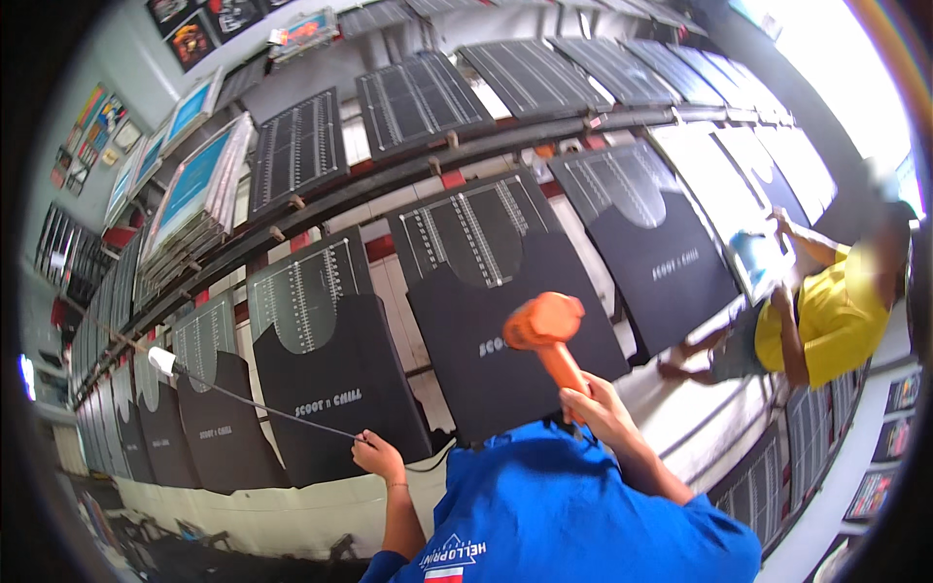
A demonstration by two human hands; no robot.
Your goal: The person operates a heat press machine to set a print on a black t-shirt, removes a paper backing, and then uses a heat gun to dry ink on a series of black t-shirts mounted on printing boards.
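My right hand [600,410] is wrapped round the handle of an orange hair dryer [549,325], slightly blurred, held above a black printed shirt piece [491,389] lying on a dark board. My left hand [377,456] pinches a dark power cord [262,404]. One end of the cord runs up and left to a white socket block [162,360]; the other passes behind my left hand toward my body. Beneath the cord lies another black shirt piece [330,360] with pale lettering.
A long rail [389,173] separates two rows of slanted print boards [418,102]. Framed screens [190,199] are stacked at the left. On the right, a person in a yellow shirt [826,316] holds a light-coloured screen frame [753,255] over the boards.
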